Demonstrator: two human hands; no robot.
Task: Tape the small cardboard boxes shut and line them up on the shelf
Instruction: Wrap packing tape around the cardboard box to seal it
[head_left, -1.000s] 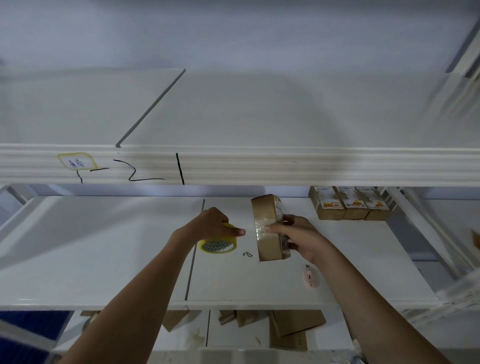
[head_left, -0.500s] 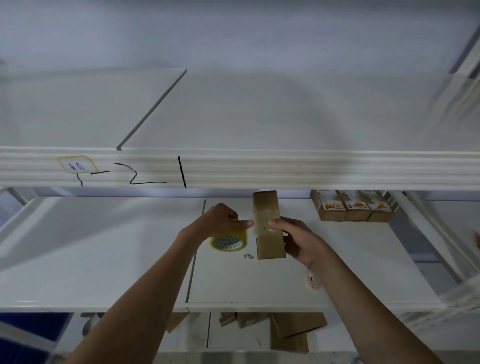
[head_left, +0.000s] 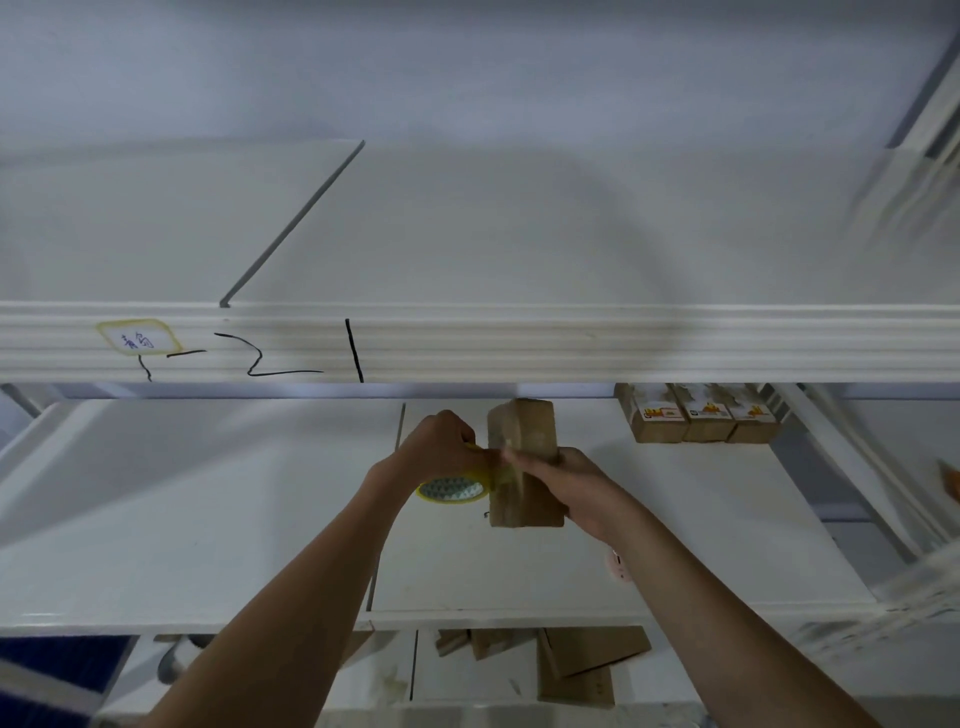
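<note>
Mid-taping, by the look of it: strip drawn from the tape roll (head_left: 453, 486) onto the small cardboard box (head_left: 524, 462). Best done by keeping the strip taut and square across the flap seam, pressing it flat with a thumb before tearing, and steadying the box so it cannot twist. Worth leaving enough overhang on both sides to grip the cardboard.

Left hand (head_left: 441, 449) curled round the yellow-rimmed roll, knuckles up, roll held hard against the box's left edge. Right hand (head_left: 571, 486) wrapped round the box from the right and below, fingers closed on it, thumb reaching over to the near face where the tape seems to land; blurred there, so actual thumb contact on the strip hard to confirm. Both forearms stretched forward, converging.

Box held upright above the middle shelf (head_left: 727, 519), clear of its surface. Three finished boxes (head_left: 698, 418) lined up at the back right of that shelf, side by side.
</note>
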